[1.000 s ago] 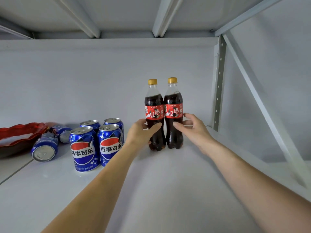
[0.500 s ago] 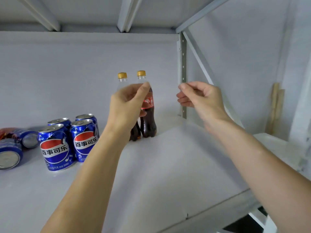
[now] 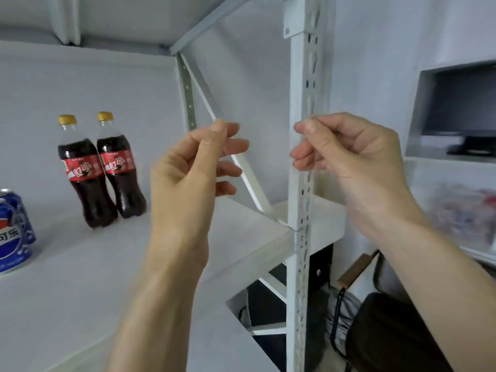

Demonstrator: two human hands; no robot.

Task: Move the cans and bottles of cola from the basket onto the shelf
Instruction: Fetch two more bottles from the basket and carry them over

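The cans (image 3: 12, 232) and the two bottles (image 3: 102, 167) stand on the shelf (image 3: 80, 291), let go since a second ago. The left hand (image 3: 188, 170) and right hand (image 3: 349, 157) have pulled back, fingers loosely curled and empty, so that pair looks placed; the basket is out of view.

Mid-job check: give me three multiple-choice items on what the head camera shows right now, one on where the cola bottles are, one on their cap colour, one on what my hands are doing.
1. Where do the two cola bottles stand?
A. upright on the shelf, side by side
B. lying in a basket
C. held in the hands

2. What colour are the bottle caps?
A. red
B. yellow
C. blue

3. What state are the hands in?
A. both gripping bottles
B. the left hand and the right hand both hold nothing
C. one holds a can

Answers: 1 A, both bottles stand on the shelf board, right of the blue cans. 2 B, both caps are yellow. 3 B, the fingers are loosely curled in the air, clear of the bottles.
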